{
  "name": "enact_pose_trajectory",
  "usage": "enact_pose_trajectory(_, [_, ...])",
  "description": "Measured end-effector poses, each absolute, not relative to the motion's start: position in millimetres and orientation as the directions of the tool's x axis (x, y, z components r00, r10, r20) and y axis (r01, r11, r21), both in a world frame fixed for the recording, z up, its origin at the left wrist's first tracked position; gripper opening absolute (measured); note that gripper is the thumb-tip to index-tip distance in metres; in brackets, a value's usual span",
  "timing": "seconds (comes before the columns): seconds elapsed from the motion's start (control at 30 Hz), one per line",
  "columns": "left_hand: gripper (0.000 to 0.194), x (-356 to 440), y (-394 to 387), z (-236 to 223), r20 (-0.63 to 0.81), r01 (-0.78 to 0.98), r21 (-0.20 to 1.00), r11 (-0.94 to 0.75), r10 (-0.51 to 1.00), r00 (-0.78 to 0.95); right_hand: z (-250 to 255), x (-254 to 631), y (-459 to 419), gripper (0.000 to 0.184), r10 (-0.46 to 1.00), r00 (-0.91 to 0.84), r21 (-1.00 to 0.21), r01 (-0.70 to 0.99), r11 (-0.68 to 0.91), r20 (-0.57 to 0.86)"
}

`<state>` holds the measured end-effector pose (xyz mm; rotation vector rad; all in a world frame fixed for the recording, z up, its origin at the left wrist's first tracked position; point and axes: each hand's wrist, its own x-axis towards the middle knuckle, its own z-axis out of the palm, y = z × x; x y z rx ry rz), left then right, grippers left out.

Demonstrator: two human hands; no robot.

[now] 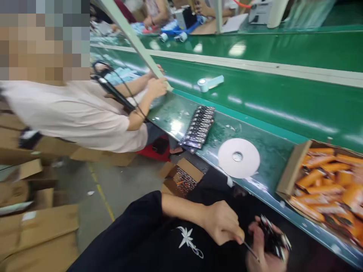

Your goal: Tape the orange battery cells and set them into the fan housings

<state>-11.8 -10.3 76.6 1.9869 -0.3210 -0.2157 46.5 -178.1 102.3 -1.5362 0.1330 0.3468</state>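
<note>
My left hand [222, 223] is closed on a thin metal tool [251, 251], whose tip points down toward my right hand. My right hand [265, 245] lies palm up at the bottom right, its fingers curled round a small bundle of black and silver parts [272, 238]; blur hides their exact kind. Both hands are in front of my dark shirt, below the bench edge. On the bench [272, 151] above them lies a white disc-shaped roll [246, 170], apparently tape. Beyond it is a row of dark circuit boards [200, 126].
A carton of orange-wrapped pieces [296, 166] stands at the right. Under the bench edge sits an open box of small parts [184, 177]. A light-blue item [210, 83] lies on the green conveyor [283, 90]. A co-worker [73, 117] works at the left, near cartons [45, 234].
</note>
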Motion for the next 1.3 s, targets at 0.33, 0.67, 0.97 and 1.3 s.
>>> enact_pose_trajectory(0.33, [0.028,-9.6,1.5,100.7,0.493,-0.488,0.769,-0.414,-0.102,0.864,182.7,131.4,-244.7,0.063,0.257,0.914,-0.867,-0.387,0.313,-0.315])
enact_pose_trajectory(0.67, [0.033,-35.3,47.8,66.4,0.234,-0.043,0.671,-0.74,0.157,0.96,274.0,280.9,-364.3,0.058,-0.126,0.929,-0.329,-0.005,-0.944,0.347])
enact_pose_trajectory(0.97, [0.05,-93.1,145.3,5.5,-0.288,0.708,0.301,-0.639,0.647,0.706,233.4,313.3,-375.5,0.057,-0.259,0.939,0.009,-0.268,-0.963,0.227])
enact_pose_trajectory(1.3, [0.041,-79.1,115.6,-1.8,-0.25,0.657,0.28,-0.7,0.607,0.754,229.9,315.3,-396.5,0.065,0.05,0.998,0.036,0.049,-0.998,0.028])
